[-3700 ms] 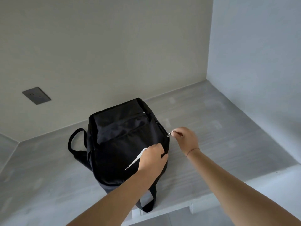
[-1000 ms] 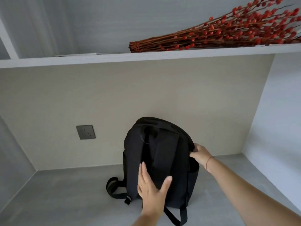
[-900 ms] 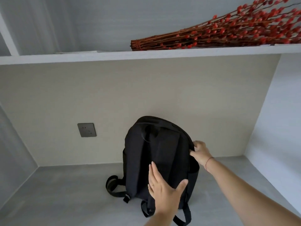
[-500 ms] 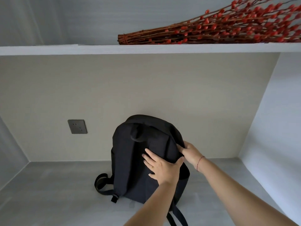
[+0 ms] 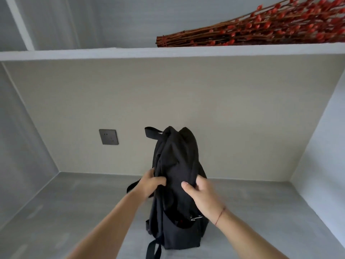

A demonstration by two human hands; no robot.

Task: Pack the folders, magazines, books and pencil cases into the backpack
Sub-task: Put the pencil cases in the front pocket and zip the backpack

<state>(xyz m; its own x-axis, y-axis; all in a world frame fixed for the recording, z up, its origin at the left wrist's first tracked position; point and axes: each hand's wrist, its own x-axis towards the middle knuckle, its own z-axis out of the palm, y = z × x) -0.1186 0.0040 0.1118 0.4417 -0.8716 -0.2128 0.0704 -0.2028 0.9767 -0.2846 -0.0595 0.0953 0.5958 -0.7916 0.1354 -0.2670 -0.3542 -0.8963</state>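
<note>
From the head view, the black backpack (image 5: 177,184) has been turned since half a second ago: it now stands side-on on the grey desk (image 5: 65,212), straps leftward. The left hand (image 5: 149,184) and right hand (image 5: 202,195) both grip its fabric, one on each side. No loose items show, so packing looks finished.

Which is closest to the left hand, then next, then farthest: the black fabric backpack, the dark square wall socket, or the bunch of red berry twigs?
1. Black fabric backpack: the left hand grips its side.
2. Dark square wall socket: on the back wall, up and left.
3. Bunch of red berry twigs: on the high shelf, far upper right.
</note>
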